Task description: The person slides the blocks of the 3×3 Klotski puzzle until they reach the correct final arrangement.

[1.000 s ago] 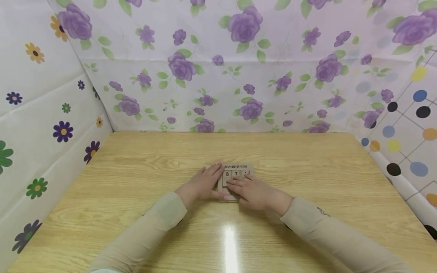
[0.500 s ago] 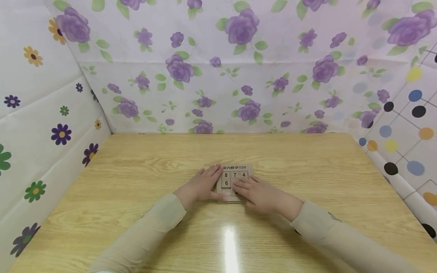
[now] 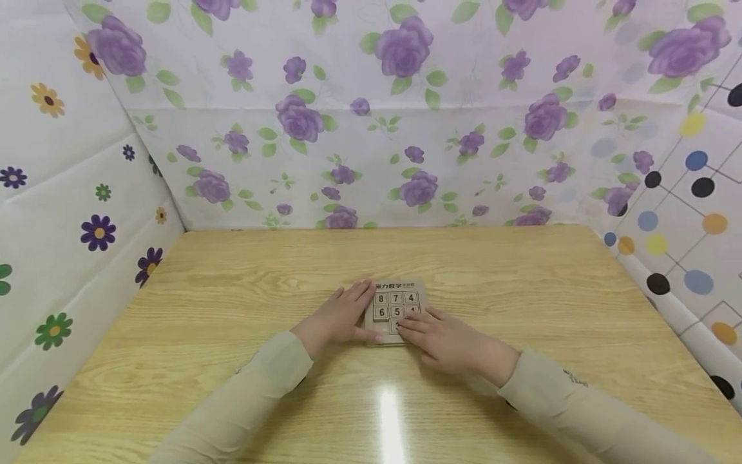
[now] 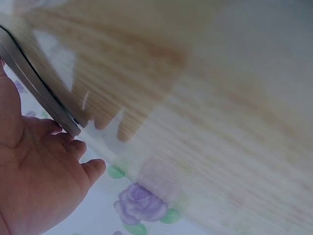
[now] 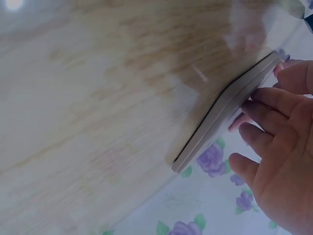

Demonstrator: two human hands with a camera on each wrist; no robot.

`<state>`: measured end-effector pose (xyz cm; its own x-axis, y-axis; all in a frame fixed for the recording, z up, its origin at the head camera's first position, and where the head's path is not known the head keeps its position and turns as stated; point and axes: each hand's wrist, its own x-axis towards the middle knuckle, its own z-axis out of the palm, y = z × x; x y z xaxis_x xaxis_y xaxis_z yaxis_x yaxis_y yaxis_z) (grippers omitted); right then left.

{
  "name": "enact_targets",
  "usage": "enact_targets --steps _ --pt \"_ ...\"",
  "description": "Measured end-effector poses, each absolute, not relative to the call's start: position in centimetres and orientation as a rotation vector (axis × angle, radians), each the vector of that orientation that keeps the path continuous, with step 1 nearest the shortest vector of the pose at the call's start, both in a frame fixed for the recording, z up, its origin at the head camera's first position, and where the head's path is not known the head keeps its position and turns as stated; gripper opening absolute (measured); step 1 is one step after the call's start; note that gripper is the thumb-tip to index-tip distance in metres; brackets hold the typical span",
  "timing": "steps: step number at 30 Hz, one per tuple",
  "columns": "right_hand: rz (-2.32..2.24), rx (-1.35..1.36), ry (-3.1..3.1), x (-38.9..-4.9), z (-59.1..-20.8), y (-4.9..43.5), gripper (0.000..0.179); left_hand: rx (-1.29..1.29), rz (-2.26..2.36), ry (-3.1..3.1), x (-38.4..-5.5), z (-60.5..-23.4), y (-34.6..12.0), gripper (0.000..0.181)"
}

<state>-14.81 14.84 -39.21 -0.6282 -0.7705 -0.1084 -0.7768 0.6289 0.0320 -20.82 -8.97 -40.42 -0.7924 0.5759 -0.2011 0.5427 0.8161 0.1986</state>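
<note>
A flat beige sliding number puzzle (image 3: pixel 421 298) lies on the table, with square tiles numbered 8, 7, 4 along its top row. Below them 6, 5 and a partly covered 1 show; the bottom left slot has no tile. My left hand (image 3: pixel 339 316) holds the puzzle's left side, fingers along the upper left edge and thumb at the lower edge. With fairly straight fingers, my right hand (image 3: pixel 449 338) touches the tiles at the lower right and hides part of them. Both wrist views show the board edge-on, in the right one beside the fingers (image 5: pixel 266 117).
The wood-grain table (image 3: pixel 261 264) is glossy and reflects a bright light near its front. A purple-flowered cloth (image 3: pixel 359 148) hangs behind it, a daisy-print cloth (image 3: pixel 52 258) at the left and a dotted cloth (image 3: pixel 690 258) at the right.
My right hand has slid right and slightly toward me across the puzzle, uncovering the 4, 6 and 5 tiles and the vacant bottom left slot. My left hand keeps its place on the puzzle.
</note>
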Motion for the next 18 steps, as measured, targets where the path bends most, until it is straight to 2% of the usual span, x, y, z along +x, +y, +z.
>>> enact_targets --steps 18 --pt "0.082 -1.342 2.759 -14.9 -39.5 12.9 0.055 0.875 0.194 2.747 -20.9 -40.5 -9.0 0.107"
